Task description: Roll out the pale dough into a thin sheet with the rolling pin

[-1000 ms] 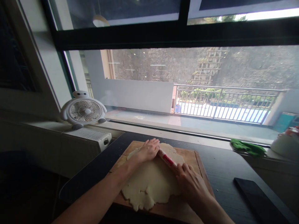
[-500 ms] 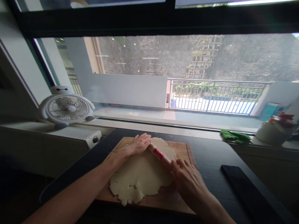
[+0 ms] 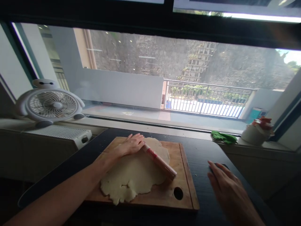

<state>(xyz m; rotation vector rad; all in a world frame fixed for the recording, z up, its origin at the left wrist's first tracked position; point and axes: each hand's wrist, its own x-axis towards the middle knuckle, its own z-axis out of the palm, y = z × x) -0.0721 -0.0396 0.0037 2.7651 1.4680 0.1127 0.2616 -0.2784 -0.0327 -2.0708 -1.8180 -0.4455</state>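
A wide, thin sheet of dough (image 3: pixel 131 175) with ragged edges lies on a wooden cutting board (image 3: pixel 188 194). There is a small tear near its front edge. A rolling pin (image 3: pixel 162 163) with a red mark rests slantwise across the dough's right part. My left hand (image 3: pixel 133 144) is closed over the pin's far end, and its near end is uncovered. Off the board to the right, my right hand (image 3: pixel 227 185) hovers with its fingers stretched out, holding nothing. Beneath it, a black flat object (image 3: pixel 223 165) on the table is mostly hidden.
The dark table (image 3: pixel 199 157) stands against a window sill. On the sill are a green cloth (image 3: pixel 223 137) and a whitish pot (image 3: pixel 252 135) with reddish contents. To the left, a white fan (image 3: pixel 55 105) stands by a slatted white unit (image 3: pixel 63 135).
My right hand has let go of the rolling pin's near end and moved right, over the black object. My left hand stays on the pin. The view has turned somewhat to the right.
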